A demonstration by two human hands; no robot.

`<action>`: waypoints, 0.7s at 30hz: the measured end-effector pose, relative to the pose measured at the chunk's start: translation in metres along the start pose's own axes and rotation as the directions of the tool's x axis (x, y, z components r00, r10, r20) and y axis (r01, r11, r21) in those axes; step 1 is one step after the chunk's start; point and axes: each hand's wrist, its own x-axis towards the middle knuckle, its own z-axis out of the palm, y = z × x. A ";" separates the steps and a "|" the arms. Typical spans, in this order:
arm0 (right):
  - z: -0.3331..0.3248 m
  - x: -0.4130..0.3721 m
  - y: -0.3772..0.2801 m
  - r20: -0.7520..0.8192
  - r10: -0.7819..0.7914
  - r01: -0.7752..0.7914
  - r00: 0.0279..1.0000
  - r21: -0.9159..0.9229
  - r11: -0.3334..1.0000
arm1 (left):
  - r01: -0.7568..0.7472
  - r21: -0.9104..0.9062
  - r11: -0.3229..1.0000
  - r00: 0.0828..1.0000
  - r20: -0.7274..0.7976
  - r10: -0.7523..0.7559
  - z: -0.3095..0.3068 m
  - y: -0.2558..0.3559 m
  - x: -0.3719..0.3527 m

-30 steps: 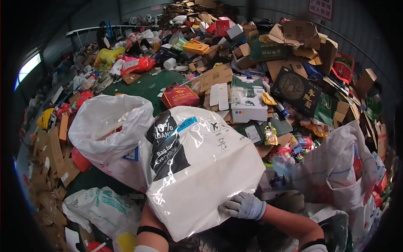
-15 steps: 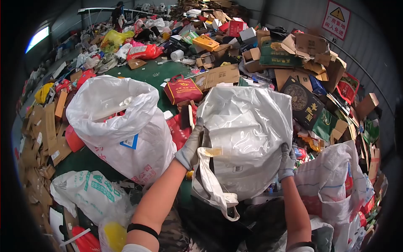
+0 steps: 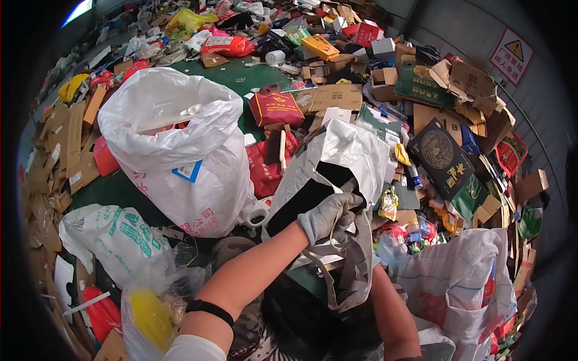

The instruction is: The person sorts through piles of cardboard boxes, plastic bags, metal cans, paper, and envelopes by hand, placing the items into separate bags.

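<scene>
Plastic bag (image 3: 355,150) white, black panel; left hand (image 3: 325,216) grey-gloved; gift bag (image 3: 275,108) red.

The sack (image 3: 174,150) stands left of the bag (image 3: 355,156), boxes (image 3: 445,90) piled behind both.

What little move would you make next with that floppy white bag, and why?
Probably swing the white bag left over the open sack: the left hand has a closed grip on its crumpled mouth, and the sack gapes right beside it.
</scene>
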 end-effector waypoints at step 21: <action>-0.103 0.026 0.041 -0.118 0.694 -0.662 0.710 0.225 0.715 | -0.401 0.000 0.916 0.916 0.023 0.401 -0.056 0.113 -0.087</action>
